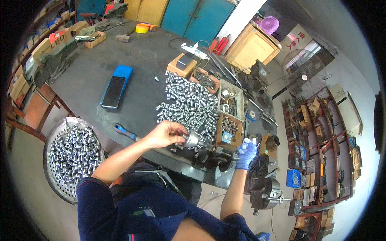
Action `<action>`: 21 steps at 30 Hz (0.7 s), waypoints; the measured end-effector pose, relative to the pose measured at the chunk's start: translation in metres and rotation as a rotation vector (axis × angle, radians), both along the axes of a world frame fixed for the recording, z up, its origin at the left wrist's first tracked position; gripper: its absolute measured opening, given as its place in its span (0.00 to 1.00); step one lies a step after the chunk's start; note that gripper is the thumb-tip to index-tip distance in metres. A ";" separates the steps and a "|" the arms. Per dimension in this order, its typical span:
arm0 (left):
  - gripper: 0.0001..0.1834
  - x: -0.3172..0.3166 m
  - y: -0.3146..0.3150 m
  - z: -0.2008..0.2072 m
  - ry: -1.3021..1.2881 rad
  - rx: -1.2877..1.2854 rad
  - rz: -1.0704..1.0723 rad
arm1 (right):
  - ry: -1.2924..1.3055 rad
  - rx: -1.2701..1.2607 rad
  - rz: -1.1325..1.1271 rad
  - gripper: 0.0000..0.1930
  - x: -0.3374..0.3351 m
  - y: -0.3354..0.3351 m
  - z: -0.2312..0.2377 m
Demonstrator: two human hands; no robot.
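Note:
My left hand (pixel 167 134) is bare. Its fingers are closed in a pinch at the face of a round metal chuck (pixel 193 139) on a small bench machine; whatever small part lies between the fingertips is mostly hidden. My right hand (pixel 246 154), in a blue glove, is at the machine's right end with its fingers bent. What it grips there, if anything, is too small to make out. Behind the chuck lies a big heap of shiny metal fittings (pixel 189 102). A blue-handled tool (pixel 124 131) rests on the table edge beside my left forearm.
A perforated metal basin (pixel 52 176) of similar fittings stands at lower left. On the dark table (pixel 140 52) lie a phone (pixel 113 91) on a blue box, a hammer (pixel 123 38) and yellow tape (pixel 142 28). A parts tray (pixel 232 98) and a vise (pixel 265 193) are to the right.

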State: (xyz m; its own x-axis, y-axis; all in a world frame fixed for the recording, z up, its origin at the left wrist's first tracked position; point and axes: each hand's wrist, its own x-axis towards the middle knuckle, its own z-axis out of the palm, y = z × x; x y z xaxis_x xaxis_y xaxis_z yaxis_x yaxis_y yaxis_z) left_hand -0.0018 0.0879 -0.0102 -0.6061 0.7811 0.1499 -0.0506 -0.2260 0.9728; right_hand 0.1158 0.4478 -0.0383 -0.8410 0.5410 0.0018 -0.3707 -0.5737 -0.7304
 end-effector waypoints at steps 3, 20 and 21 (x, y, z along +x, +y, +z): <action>0.11 0.000 0.001 0.002 0.049 -0.027 0.034 | -0.212 0.179 -0.172 0.18 0.001 0.003 -0.036; 0.08 0.013 0.006 -0.009 -0.091 0.056 0.134 | -0.021 0.164 -0.112 0.23 0.081 -0.059 0.036; 0.08 0.013 0.006 -0.007 -0.112 0.067 0.135 | 0.023 0.152 -0.080 0.23 0.074 -0.054 0.041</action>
